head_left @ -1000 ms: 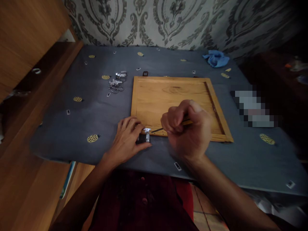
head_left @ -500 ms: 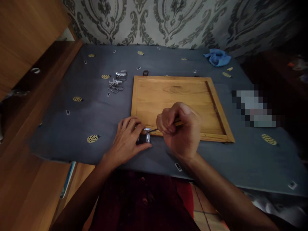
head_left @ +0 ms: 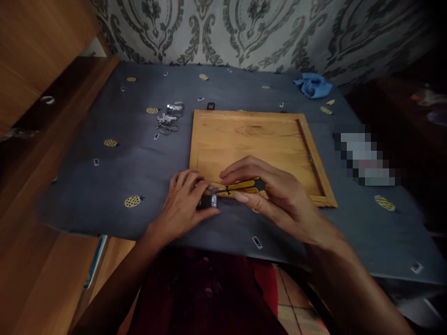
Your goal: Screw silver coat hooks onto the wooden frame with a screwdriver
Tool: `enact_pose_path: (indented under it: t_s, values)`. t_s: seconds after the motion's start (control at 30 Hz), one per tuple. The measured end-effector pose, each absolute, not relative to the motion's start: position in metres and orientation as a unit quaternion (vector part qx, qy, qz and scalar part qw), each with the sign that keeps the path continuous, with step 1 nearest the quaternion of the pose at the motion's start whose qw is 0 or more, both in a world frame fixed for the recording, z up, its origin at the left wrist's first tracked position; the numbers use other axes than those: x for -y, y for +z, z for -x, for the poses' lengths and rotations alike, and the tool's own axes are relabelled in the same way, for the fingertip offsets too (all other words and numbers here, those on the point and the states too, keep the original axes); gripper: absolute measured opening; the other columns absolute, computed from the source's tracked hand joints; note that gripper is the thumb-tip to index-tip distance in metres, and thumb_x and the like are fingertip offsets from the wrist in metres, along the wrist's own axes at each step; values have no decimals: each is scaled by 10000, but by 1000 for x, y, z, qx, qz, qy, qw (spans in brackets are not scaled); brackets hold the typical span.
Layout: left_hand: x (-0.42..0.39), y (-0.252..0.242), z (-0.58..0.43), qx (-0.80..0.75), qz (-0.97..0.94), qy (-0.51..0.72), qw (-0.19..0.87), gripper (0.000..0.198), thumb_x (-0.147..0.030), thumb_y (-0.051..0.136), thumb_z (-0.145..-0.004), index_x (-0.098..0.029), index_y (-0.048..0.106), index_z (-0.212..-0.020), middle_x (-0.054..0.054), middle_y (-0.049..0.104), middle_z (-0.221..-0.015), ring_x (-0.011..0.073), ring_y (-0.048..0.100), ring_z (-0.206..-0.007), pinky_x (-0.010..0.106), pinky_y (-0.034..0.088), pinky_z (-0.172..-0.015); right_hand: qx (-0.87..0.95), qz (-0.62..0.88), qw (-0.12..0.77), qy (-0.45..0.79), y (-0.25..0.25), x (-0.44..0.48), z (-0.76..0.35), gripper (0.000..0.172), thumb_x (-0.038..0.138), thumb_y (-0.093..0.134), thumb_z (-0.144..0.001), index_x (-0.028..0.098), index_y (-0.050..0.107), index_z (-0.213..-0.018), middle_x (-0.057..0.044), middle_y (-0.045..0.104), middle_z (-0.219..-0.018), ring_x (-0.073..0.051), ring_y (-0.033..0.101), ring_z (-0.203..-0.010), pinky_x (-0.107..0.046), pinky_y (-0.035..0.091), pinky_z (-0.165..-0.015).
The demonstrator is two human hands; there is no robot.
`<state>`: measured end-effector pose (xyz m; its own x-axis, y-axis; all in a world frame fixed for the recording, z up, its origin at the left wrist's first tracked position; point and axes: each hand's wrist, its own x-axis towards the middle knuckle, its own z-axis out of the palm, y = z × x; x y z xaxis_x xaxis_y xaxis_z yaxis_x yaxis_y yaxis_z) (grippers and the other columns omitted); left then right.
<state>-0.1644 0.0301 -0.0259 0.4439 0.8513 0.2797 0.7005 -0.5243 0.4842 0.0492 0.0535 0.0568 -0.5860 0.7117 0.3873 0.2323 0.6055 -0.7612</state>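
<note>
A shallow wooden panel with a raised frame lies on the cloth-covered table. At its near left edge is a shiny metal latch, partly over the edge. My left hand steadies this latch and the frame corner, fingers curled over the edge and thumb on the near side; its fingertips are partly hidden. A yellow and black screwdriver lies nearly level, its tip at the latch. My right hand holds the handle loosely, fingers above and thumb below.
Several loose metal latches lie left of the panel. A crumpled blue cloth rests at the back right, and a blurred-out object is on the right. A dark small fitting shows at the panel's far edge. The patterned wall stands behind.
My right hand has turned from a closed fist to a loosened grip with fingers extended, uncovering the screwdriver handle. My left hand, the latch and the panel stay nearly in place.
</note>
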Motion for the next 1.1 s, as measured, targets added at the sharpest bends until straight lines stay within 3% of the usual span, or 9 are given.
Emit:
enact_pose_path:
  t_s: [0.23,0.6,0.8,0.87,1.0,1.1]
  values:
    - [-30,-26,164,-464,-839,251,134,483,-592,667,-896,-224,596,-1200,109,583,-1224,329,497,-1241,541,423,-1051,828,338,394,213,50,-50,-43,119,352,690,-937,233,697,-947,-35,682,-824,-195,652,-754,-331,503,-687]
    - [-30,-26,165,-462,-837,255,145,497,-585,673,-892,-221,607,-1224,116,586,-1244,342,483,-1257,544,426,-1051,820,389,399,132,46,-45,-32,212,401,616,-980,218,670,-887,-47,675,-778,-197,633,-706,-331,484,-652]
    - [-30,-25,165,-466,-839,244,136,507,-613,643,-902,-214,592,-1212,117,587,-1238,337,492,-1243,536,432,-1041,813,411,379,165,51,-46,-29,258,443,614,-975,216,661,-862,-46,672,-777,-192,618,-700,-327,447,-633]
    - [-30,-25,165,-465,-841,242,132,515,-613,641,-904,-206,585,-1214,121,588,-1241,334,495,-1238,536,426,-1046,799,415,402,169,55,-46,-27,242,421,637,-966,218,651,-835,-33,662,-755,-182,606,-680,-326,440,-623]
    - [-31,-23,165,-459,-843,246,131,493,-612,640,-906,-213,593,-1193,115,598,-1229,329,497,-1240,532,424,-1048,722,424,528,141,62,-44,-23,191,303,623,-979,244,610,-798,6,643,-736,-155,581,-651,-327,448,-632]
    - [-31,-23,165,-462,-843,243,132,479,-606,637,-912,-215,598,-1184,114,597,-1234,326,494,-1246,528,430,-1040,715,421,539,141,61,-43,-24,184,259,617,-975,252,599,-792,11,635,-734,-152,575,-644,-331,455,-639]
